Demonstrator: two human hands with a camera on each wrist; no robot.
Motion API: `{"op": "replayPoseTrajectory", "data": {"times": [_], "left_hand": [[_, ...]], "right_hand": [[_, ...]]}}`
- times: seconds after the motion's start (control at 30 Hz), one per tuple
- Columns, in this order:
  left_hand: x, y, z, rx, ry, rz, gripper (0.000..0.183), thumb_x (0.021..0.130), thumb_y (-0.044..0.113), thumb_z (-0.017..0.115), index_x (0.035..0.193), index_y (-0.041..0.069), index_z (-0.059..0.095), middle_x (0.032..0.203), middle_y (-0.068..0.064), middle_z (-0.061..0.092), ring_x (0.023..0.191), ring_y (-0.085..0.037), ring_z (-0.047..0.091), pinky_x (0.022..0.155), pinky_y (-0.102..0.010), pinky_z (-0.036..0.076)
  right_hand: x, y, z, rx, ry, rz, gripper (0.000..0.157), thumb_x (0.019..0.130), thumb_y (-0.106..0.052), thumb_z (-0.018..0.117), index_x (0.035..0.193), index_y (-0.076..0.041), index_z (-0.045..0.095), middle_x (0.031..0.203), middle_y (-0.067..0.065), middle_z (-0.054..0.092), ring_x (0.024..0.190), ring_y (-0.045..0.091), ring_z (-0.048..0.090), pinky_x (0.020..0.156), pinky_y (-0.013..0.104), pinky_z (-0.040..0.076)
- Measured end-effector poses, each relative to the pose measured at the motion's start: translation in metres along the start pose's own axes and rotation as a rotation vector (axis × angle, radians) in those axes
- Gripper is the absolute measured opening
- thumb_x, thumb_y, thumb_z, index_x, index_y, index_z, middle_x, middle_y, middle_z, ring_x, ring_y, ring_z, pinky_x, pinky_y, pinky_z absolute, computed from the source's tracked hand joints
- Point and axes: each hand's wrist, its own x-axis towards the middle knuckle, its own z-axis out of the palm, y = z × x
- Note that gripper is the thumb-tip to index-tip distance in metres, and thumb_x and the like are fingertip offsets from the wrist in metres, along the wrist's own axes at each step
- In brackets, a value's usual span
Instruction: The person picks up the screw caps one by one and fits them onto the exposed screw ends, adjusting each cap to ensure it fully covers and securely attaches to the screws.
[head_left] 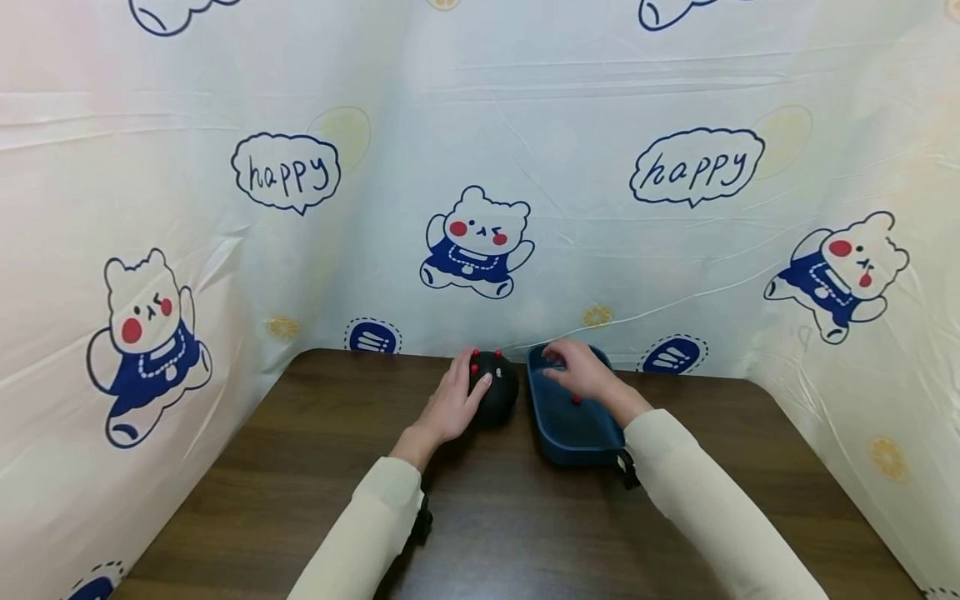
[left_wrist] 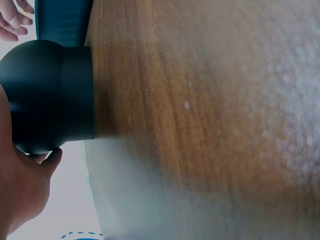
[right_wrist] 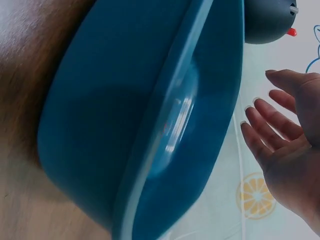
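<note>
A black, ball-like object (head_left: 501,408) on a short cylindrical base stands at the back of the table. Small red pegs (head_left: 475,369) and one pale peg (head_left: 498,372) stick out of its top. My left hand (head_left: 446,408) grips its left side, thumb across the front; the left wrist view shows the hand (left_wrist: 25,187) curving round the black body (left_wrist: 37,95). Over the blue basin (head_left: 581,457) to the right hovers my right hand (head_left: 583,372), its fingers loosely bent with nothing between them. In the right wrist view this hand (right_wrist: 292,132) is above the basin rim.
A small red piece (head_left: 576,400) lies in the basin, just below the right hand. The brown wooden table (head_left: 315,500) ends at the back against a printed white curtain (head_left: 480,100), which also hangs along both sides.
</note>
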Motion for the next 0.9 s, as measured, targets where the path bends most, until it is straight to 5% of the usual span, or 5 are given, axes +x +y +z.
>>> {"op": "replayPoseTrajectory", "data": {"times": [0.37, 0.9], "left_hand": [[0.0, 0.0, -0.001, -0.003, -0.006, -0.007, 0.087, 0.1, 0.074, 0.028, 0.165, 0.017, 0.01, 0.17, -0.005, 0.014, 0.152, -0.028, 0.024, 0.119, -0.06, 0.028], [0.001, -0.001, 0.001, -0.01, -0.005, -0.01, 0.086, 0.102, 0.071, 0.029, 0.165, 0.017, 0.011, 0.17, -0.005, 0.014, 0.152, -0.028, 0.025, 0.119, -0.06, 0.027]], "right_hand": [[-0.011, 0.014, 0.001, -0.03, -0.062, 0.025, 0.037, 0.099, -0.011, 0.066, 0.13, 0.007, 0.062, 0.127, 0.026, 0.064, 0.114, 0.039, 0.062, 0.097, 0.052, 0.052], [-0.012, 0.038, 0.016, -0.079, -0.118, 0.092, 0.034, 0.097, -0.011, 0.069, 0.127, 0.004, 0.065, 0.121, 0.019, 0.066, 0.109, 0.03, 0.063, 0.095, 0.049, 0.053]]}}
